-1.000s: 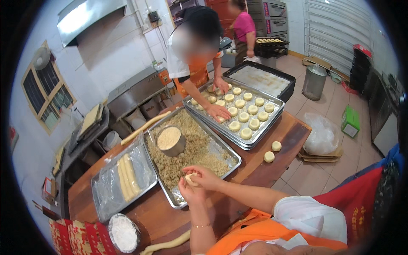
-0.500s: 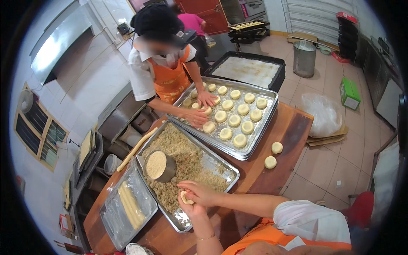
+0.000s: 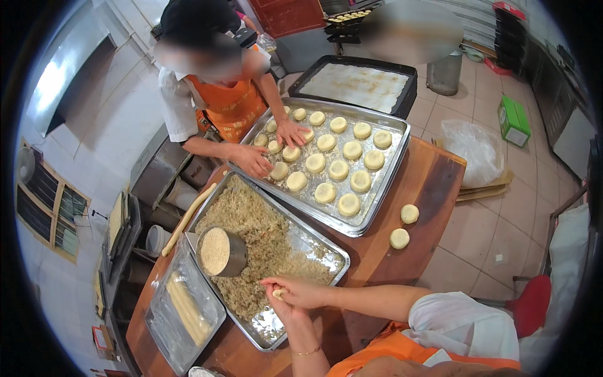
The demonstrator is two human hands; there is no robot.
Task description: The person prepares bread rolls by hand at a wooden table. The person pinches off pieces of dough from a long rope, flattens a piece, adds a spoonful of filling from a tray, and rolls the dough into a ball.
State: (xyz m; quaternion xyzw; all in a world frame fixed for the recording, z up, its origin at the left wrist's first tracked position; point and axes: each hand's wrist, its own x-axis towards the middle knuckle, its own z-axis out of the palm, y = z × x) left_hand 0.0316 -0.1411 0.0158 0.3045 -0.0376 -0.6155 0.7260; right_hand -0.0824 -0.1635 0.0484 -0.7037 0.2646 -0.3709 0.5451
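Observation:
My left hand (image 3: pixel 287 311) and my right hand (image 3: pixel 294 290) are cupped together around a small piece of pale dough (image 3: pixel 279 293). Fingers cover most of it, and only a light bit shows between the palms. Both hands are over the near end of a metal tray of crumbly brown filling (image 3: pixel 264 254). In that tray a metal cup (image 3: pixel 237 256) holds a fine pale crumb. Two round dough cakes (image 3: pixel 409 214) lie on the wooden table, right of my hands.
Across the table (image 3: pixel 433 173), a co-worker's hands (image 3: pixel 254 160) touch flat round cakes on a large metal tray (image 3: pixel 402 151). A plastic-covered tray with dough rolls (image 3: pixel 185 308) is at the left, beside a long dough rope (image 3: pixel 188 220). A black tray (image 3: pixel 408 94) stands behind.
My hands have closed further round the dough, so less of it shows. The co-worker's hands have shifted slightly apart over the cakes. The view has tilted a little.

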